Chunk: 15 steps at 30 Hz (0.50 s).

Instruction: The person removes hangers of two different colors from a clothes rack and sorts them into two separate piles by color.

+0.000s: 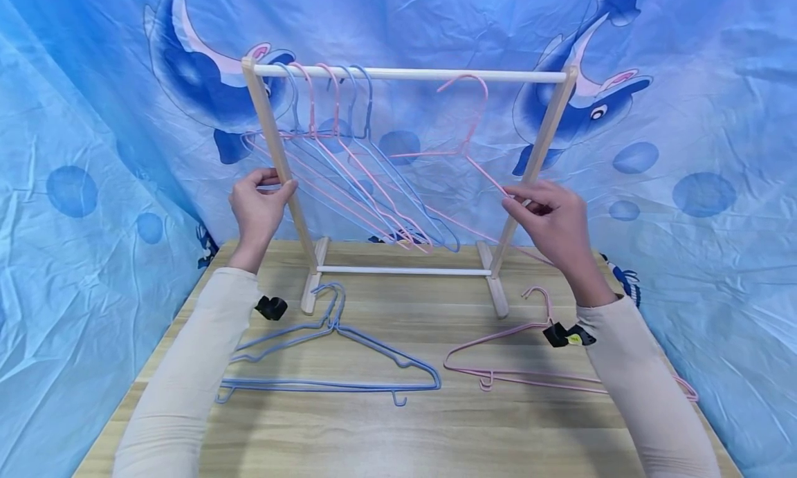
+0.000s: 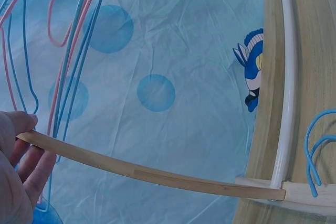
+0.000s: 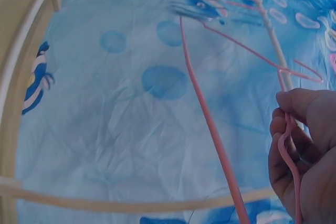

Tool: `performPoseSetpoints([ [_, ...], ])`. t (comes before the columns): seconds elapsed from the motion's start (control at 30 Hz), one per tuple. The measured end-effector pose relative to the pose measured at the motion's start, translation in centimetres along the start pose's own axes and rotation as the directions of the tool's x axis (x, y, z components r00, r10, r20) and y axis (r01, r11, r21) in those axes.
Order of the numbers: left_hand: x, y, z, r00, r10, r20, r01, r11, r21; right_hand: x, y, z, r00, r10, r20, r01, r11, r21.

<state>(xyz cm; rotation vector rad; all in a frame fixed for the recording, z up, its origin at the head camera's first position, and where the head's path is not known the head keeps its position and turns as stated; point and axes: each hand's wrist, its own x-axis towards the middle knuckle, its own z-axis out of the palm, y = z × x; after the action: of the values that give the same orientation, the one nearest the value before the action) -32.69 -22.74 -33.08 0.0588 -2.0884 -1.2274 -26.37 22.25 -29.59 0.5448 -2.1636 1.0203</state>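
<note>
My left hand (image 1: pixel 258 205) grips the left wooden post (image 1: pixel 274 139) of a small clothes rack, thumb on the near side; the left wrist view also shows this hold on the post (image 2: pixel 142 171). Between thumb and fingers, my right hand (image 1: pixel 554 218) pinches one shoulder of a pink wire hanger (image 1: pixel 487 174). Its hook overlaps the right part of the white top rail (image 1: pixel 411 74) in the head view. Several blue and pink hangers (image 1: pixel 370 104) hang bunched toward the rail's left end. In the right wrist view, the pinched hanger (image 3: pixel 207 116) slants across the rack's frame.
Blue hangers (image 1: pixel 386 346) lie stacked on the wooden table (image 1: pixel 386 436) in front of the rack, partly behind the left sleeve. A pink hanger (image 1: pixel 498 335) lies at the right, under the right forearm. Behind the rack hangs a blue dolphin-print curtain (image 1: pixel 398 21).
</note>
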Motion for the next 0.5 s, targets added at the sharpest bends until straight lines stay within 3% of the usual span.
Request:
performPoseSetpoints([
  [0.5,0.1,-0.1,0.1,1.0,-0.003,-0.001,0.003,1.0,0.001,-2.9,3.5,-2.2,1.0,-0.024,-0.002,0.024,1.0,-0.012],
])
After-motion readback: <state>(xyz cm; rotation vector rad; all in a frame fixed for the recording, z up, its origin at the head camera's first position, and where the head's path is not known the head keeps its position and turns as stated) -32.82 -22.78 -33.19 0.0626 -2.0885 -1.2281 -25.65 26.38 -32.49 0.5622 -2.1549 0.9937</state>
